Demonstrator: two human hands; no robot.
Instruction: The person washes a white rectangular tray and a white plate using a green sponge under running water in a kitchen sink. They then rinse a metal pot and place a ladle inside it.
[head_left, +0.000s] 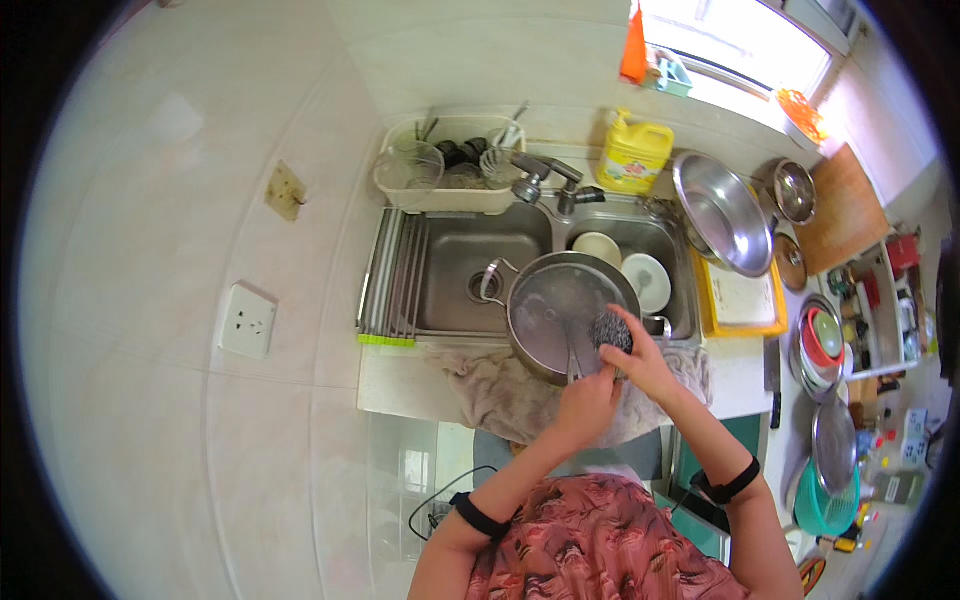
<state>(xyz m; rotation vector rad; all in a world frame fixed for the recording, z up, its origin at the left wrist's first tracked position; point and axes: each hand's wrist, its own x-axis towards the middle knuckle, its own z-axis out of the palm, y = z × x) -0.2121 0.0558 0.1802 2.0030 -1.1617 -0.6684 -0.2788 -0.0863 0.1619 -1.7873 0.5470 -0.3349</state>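
Observation:
A large two-handled metal pot (517, 322) with cloudy water in it rests over the sink's front edge and divider. My right hand (637, 356) grips a dark wire scouring ball (611, 331) over the pot's right side. My left hand (592, 405) is closed on the end of a thin metal utensil (571, 341), which lies partly in the water; its kind is unclear. Both hands are close together at the pot's near right rim. A grey-brown towel (495, 394) lies along the counter edge beneath the pot.
Behind the double sink (457, 277) stand a faucet (568, 180), a cream dish basket (450, 201) and a yellow pump bottle (634, 157). White bowls (646, 283) sit in the right basin. A steel basin (724, 214) leans at right; a knife (774, 382) lies on the right counter.

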